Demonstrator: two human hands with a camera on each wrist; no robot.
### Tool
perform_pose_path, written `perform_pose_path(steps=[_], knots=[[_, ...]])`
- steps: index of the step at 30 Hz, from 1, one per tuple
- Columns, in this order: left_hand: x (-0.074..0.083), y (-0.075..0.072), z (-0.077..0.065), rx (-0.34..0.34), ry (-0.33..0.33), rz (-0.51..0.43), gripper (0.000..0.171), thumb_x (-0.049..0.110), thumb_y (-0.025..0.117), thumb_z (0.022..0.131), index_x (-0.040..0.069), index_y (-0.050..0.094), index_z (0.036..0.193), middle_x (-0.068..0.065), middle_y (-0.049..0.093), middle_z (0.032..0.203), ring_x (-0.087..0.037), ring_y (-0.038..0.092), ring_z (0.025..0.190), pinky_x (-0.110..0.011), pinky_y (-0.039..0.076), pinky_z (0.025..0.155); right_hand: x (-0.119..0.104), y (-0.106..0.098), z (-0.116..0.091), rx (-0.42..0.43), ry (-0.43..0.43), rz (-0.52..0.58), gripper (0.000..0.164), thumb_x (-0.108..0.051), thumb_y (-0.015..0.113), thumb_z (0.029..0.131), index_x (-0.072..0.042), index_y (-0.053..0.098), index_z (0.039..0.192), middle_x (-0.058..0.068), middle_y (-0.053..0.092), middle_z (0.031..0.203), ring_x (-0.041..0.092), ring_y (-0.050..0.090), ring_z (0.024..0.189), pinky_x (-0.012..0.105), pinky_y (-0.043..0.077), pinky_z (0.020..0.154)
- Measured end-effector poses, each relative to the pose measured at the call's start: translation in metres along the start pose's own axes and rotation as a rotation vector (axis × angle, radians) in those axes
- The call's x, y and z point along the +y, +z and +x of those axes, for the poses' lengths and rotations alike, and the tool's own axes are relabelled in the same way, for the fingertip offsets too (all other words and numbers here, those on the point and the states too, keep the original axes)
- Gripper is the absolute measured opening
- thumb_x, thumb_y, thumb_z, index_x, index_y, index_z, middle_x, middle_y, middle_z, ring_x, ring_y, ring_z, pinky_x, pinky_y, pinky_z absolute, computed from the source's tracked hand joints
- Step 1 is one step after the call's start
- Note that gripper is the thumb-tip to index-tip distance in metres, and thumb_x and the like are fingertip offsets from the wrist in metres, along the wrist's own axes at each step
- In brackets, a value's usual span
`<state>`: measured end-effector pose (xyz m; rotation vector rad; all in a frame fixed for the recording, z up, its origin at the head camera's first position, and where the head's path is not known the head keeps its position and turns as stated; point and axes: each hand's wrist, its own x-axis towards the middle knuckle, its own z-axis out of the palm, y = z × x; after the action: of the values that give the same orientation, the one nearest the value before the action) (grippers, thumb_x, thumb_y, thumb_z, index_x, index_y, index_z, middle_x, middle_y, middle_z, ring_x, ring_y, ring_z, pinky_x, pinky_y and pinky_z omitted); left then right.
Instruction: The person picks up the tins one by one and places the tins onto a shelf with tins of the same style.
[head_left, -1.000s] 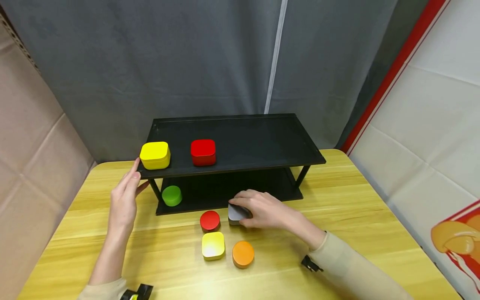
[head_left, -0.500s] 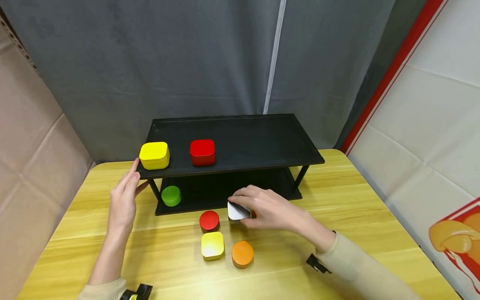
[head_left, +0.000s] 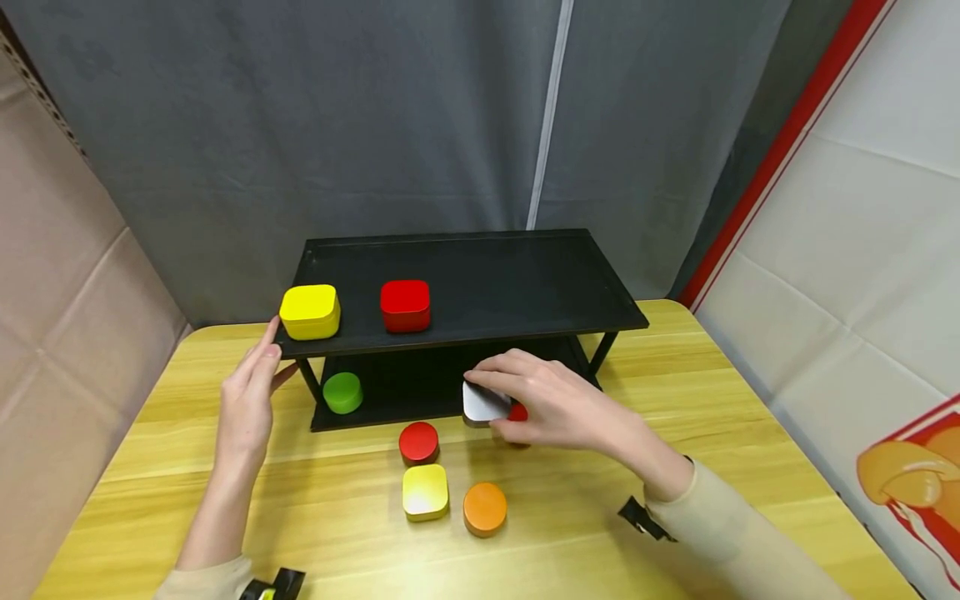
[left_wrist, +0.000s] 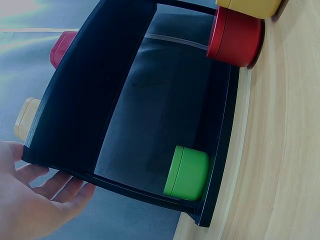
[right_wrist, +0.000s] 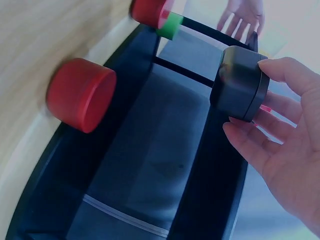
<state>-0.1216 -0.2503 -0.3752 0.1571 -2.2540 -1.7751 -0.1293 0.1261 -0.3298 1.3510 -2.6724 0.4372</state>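
My right hand [head_left: 558, 400] pinches a black square box [right_wrist: 239, 82] with rounded corners between thumb and fingers; its lid shines grey in the head view. It hangs off the table, in front of the two-tier black shelf [head_left: 510, 275]. My left hand [head_left: 247, 400] holds the left end of the shelf's top tier, fingers above and below the edge in the left wrist view. On that tier stand a yellow square box [head_left: 311, 312] and a red square box [head_left: 406, 306]. A green round box [head_left: 342, 392] sits on the lower tier, at the left.
On the table before the shelf are a red round box [head_left: 419, 442], a yellow square box [head_left: 425, 492] and an orange round box [head_left: 485, 508]. Another red round box [right_wrist: 82, 95] is partly hidden by my right hand in the head view. A grey curtain [head_left: 375, 125] hangs behind.
My right hand has lifted the black square box off the table and brought it up toward the shelf. A red round box has come into view beneath that hand. The left hand stays put.
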Motion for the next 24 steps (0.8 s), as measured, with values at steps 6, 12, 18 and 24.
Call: perform_pose_path(steps=[6,12,18,24], knots=[[0.0,0.0,0.0,0.0,0.001,-0.007,0.048,0.038,0.038,0.112,0.025,0.039,0.158,0.004,0.032,0.17,-0.017,0.035,0.155,-0.006,0.05,0.101,0.0,-0.011,0.0,0.042,-0.015,-0.005,0.054,-0.026,0.077,0.089,-0.017,0.064,0.141,-0.003,0.064,0.139,0.012,0.059,0.119,0.022,0.061,0.086],[0.0,0.0,0.0,-0.004,0.009,-0.013,0.049,0.038,0.038,0.112,0.024,0.037,0.159,0.005,0.028,0.171,-0.017,0.029,0.157,-0.005,0.05,0.1,0.002,-0.023,0.002,0.09,-0.043,0.0,0.053,-0.023,0.078,0.088,-0.015,0.065,0.139,-0.003,0.065,0.137,0.012,0.059,0.116,0.023,0.061,0.085],[0.0,0.001,-0.001,-0.004,0.005,-0.026,0.049,0.038,0.038,0.112,0.024,0.036,0.159,0.005,0.028,0.171,-0.017,0.028,0.158,-0.005,0.05,0.099,0.005,-0.033,0.005,0.111,-0.071,0.013,0.052,-0.022,0.079,0.088,-0.014,0.066,0.138,-0.002,0.064,0.137,0.013,0.058,0.117,0.024,0.061,0.089],[0.0,0.001,0.0,0.002,0.007,-0.041,0.048,0.037,0.04,0.112,0.021,0.04,0.158,0.006,0.031,0.17,-0.016,0.031,0.156,-0.005,0.051,0.098,0.008,-0.045,0.009,0.124,-0.075,0.006,0.052,-0.022,0.079,0.089,-0.014,0.065,0.138,-0.002,0.064,0.138,0.013,0.058,0.119,0.025,0.061,0.09]])
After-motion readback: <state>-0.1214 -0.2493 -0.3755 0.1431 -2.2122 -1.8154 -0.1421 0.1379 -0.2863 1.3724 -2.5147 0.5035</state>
